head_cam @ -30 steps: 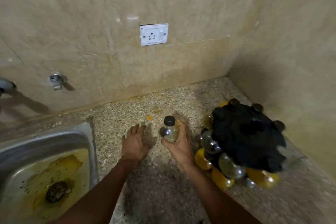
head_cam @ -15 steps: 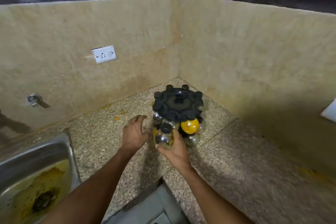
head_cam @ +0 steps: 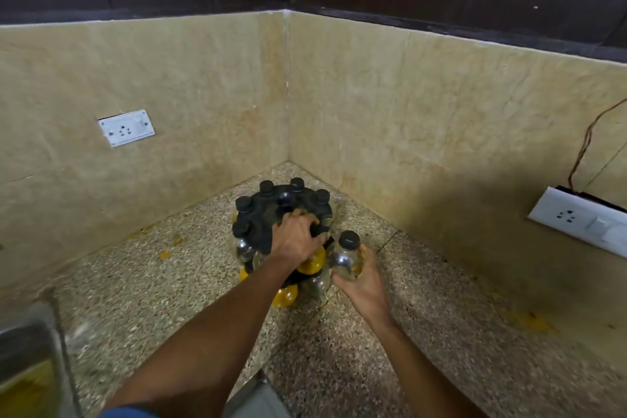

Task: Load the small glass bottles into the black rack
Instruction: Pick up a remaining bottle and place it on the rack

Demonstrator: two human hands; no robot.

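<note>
The step in hand looked to be seating a bottle in an open slot, and it would go best with the round black plastic rack [head_cam: 271, 214] held steady while the bottle came in cap-up, level with a free notch on the rim. The left hand [head_cam: 294, 238] lay on top of the rack, fingers curled over its near edge, gripping it. Just right of that hand, the right hand [head_cam: 362, 276] cupped a small clear glass bottle with a black cap [head_cam: 346, 256] from beneath, fingers wrapped round it, upright and just beside the rack.
</note>
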